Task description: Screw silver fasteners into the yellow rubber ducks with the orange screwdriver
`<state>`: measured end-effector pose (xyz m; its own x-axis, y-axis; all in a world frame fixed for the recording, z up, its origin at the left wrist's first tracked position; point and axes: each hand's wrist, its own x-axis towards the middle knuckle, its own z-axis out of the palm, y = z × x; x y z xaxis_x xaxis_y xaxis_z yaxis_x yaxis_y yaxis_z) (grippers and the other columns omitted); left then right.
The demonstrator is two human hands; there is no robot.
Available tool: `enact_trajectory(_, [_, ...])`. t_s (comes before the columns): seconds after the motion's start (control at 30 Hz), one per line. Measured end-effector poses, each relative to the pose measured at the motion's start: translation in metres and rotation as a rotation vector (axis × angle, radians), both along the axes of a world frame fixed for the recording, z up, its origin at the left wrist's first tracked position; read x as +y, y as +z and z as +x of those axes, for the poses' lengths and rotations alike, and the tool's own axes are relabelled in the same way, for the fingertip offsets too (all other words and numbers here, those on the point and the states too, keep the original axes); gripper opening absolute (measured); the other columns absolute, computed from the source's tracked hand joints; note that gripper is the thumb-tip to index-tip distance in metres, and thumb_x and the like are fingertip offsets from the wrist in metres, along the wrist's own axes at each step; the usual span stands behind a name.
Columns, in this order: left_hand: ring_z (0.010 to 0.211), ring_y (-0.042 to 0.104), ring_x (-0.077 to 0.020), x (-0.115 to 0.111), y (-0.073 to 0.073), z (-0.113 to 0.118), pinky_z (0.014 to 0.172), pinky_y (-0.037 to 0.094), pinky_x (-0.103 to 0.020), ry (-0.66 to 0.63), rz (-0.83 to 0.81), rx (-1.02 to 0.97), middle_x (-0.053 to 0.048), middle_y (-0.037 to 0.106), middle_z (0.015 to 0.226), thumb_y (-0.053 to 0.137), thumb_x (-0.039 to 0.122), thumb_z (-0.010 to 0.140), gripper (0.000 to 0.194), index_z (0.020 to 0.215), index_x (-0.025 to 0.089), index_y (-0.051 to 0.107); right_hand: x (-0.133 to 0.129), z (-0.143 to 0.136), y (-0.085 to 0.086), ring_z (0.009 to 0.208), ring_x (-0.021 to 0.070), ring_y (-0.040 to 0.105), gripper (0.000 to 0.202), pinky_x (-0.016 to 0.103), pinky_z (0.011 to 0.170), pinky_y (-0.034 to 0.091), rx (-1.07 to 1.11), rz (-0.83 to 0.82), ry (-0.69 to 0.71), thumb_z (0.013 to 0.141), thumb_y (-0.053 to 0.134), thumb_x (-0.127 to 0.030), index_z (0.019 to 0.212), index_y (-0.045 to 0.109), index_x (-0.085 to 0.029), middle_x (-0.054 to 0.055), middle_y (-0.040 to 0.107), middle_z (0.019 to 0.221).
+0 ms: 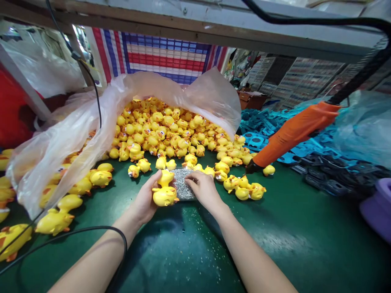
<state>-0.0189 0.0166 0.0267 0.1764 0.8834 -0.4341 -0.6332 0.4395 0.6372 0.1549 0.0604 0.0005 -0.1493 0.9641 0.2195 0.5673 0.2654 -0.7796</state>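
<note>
The left hand [149, 199] is gripping a yellow toy duck [165, 194] just left of the centre of the green desk [265, 232], while the right hand [204, 189] is reaching over the tray of small silvery parts [183, 184] at the duck's two o'clock, its fingertips pinched together, though whether they are holding anything cannot be told. Beyond the hands, a big heap of similar ducks [159, 132] is spilling from a clear plastic bag [214, 95] at twelve o'clock, and an orange power screwdriver [293, 134] is slanting down at about two o'clock.
</note>
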Motion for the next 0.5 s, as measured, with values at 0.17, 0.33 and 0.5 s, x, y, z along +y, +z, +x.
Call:
enact_trajectory(0.17, [0.062,0.065,-0.0172,0.000,-0.011,0.002,0.055,0.053,-0.027,0.035,0.082,0.031,-0.006,0.069,0.075,0.061,0.037,0.081,0.029,0.094,0.012,0.067,-0.021,-0.012,0.019,0.074,0.0167,0.062,0.011,0.029,0.069,0.049,0.230,-0.062,0.185,0.077,0.069,-0.030,0.079,0.075,-0.021,0.003,0.070,0.081])
enact_trajectory(0.33, [0.076,0.068,-0.0193,-0.001,-0.016,0.005,0.065,0.051,-0.025,0.049,0.138,0.009,-0.006,0.073,0.083,0.071,0.040,0.071,0.037,0.095,0.012,0.068,-0.037,-0.024,0.027,0.068,0.0128,0.051,0.008,0.028,0.066,0.045,0.441,-0.141,0.331,0.069,0.076,-0.032,0.069,0.077,-0.024,0.000,0.058,0.072])
enact_trajectory(0.5, [0.072,0.067,-0.0180,-0.004,-0.012,0.008,0.065,0.053,-0.026,0.017,0.090,-0.021,-0.007,0.073,0.086,0.066,0.036,0.077,0.029,0.093,0.012,0.068,-0.036,-0.026,0.025,0.066,0.0132,0.050,0.016,0.028,0.061,0.044,0.511,-0.267,0.331,0.063,0.080,-0.035,0.068,0.073,-0.021,0.000,0.056,0.071])
